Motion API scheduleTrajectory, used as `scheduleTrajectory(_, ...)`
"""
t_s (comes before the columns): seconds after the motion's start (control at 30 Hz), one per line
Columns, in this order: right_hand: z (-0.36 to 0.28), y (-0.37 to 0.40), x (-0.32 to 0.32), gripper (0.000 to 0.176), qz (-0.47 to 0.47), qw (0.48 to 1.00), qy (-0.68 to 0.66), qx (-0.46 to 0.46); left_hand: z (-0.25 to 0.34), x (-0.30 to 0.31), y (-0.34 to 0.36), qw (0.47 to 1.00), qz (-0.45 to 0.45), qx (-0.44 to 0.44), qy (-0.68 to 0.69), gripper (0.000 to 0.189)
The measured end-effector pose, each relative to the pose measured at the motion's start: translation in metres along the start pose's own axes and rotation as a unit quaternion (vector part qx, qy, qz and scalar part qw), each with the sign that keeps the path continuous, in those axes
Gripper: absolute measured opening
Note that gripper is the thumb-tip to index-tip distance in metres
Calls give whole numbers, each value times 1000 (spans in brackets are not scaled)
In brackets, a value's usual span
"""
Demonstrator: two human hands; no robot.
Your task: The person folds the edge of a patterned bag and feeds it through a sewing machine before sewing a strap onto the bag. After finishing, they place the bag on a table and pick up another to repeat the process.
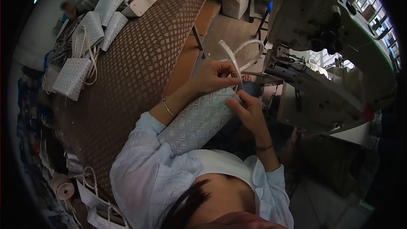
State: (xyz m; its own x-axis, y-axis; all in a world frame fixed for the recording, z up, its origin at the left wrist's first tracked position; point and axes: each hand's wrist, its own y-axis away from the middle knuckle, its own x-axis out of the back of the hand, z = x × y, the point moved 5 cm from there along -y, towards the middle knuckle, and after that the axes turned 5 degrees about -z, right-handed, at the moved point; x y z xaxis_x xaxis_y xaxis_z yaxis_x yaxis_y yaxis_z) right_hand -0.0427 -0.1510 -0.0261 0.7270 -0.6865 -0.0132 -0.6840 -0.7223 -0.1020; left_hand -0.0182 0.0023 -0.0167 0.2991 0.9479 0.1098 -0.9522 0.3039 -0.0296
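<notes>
A pale silver-white bag (193, 121) with a woven geometric pattern lies across my lap, tilted, its upper end between my hands. From that end a light looped strap (229, 53) rises. My left hand (216, 75) is closed, thumb and fingers pinching the strap near its base. Just below and to the right, my right hand (251, 112) is closed too, its thumb and forefinger pinched at the bag's upper edge. A thin line, perhaps a thread, runs near those fingertips. The fingers hide exactly what is pinched there.
At right stands a large industrial sewing machine (316, 65), its arm close to my right hand. A brown patterned cloth (140, 55) covers the table at left, with several similar bags (74, 76) on it. A bin (235, 2) stands on the floor ahead. A roll (63, 188) sits lower left.
</notes>
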Motion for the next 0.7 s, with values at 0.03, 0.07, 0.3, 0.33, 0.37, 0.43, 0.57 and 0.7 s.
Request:
scheduleTrajectory(0.03,0,1,1,21,4,1000,0,-3,-1,-3,-2,1000,-4,1,3,16)
scheduleTrajectory(0.07,0,1,2,22,20,1000,7,-9,-1,-5,-3,1000,-10,6,4,16)
scheduleTrajectory(0.3,12,4,7,27,120,992,-18,24,10,-7,-30,987,-71,45,-136,33)
scheduleTrajectory(0.33,18,3,8,27,124,992,-11,28,12,-7,-41,987,-73,36,-135,33)
scheduleTrajectory(0.37,24,3,10,26,144,989,-14,31,22,-6,-53,991,-50,-44,-117,42)
scheduleTrajectory(0.43,27,1,14,25,166,985,-10,36,32,-12,-77,976,-66,-148,-147,67)
scheduleTrajectory(0.57,31,5,16,24,186,982,-19,14,16,-44,-94,984,-173,15,32,63)
scheduleTrajectory(0.7,38,13,22,25,180,983,-18,9,4,-19,-77,965,-225,109,-84,46)
